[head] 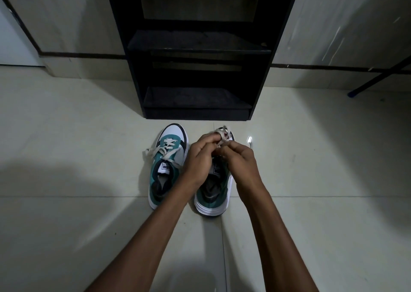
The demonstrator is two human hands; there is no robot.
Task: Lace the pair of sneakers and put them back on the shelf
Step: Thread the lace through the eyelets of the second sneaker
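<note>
Sneakers sit side by side on the pale tiled floor [66,158], toes toward a black shelf [198,47] that stands just beyond them against the wall. The left sneaker [168,165] is teal, white and black, with a pale lace [163,152] threaded through its eyelets; the loose ends trail out to either side across the tongue. The right sneaker [213,194] stands just beside it, its front half hidden under both hands.

The left hand [201,158] is over the right sneaker's front, fingers curled, pinching a bunched loop of that sneaker's lace [223,134] between thumb and fingertips. The right hand [239,158] meets it from the other side, fingers likewise curled around the same lace. The loop rises a little above the knuckles. Both forearms reach in from the bottom of the view, bare.

The shelf's two lower boards show dark, bare surfaces. At the far right a dark pole with a blue tip [352,94] leans down to the floor.
</note>
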